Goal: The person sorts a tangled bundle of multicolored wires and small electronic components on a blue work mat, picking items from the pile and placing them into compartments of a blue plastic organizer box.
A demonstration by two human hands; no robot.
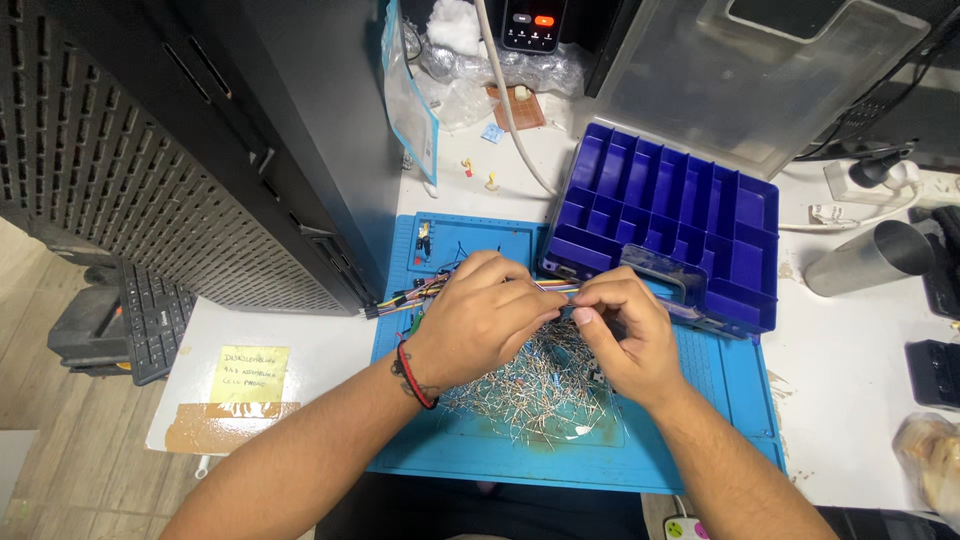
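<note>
My left hand (480, 320) and my right hand (625, 330) meet over a blue work mat (700, 400), fingers pinched together on a bundle of coloured jumper wires (410, 295) that trails off to the left. Under both hands lies a loose heap of small wire-legged electronic parts (530, 395). A red band circles my left wrist. What the fingertips pinch between them is hidden.
A blue compartment box (680, 215) with a clear open lid (760, 70) sits behind the mat. A black computer case (230, 140) stands at the left, a metal cup (868, 258) at the right, a yellow note (248, 373) and a keyboard (150, 320) at the front left.
</note>
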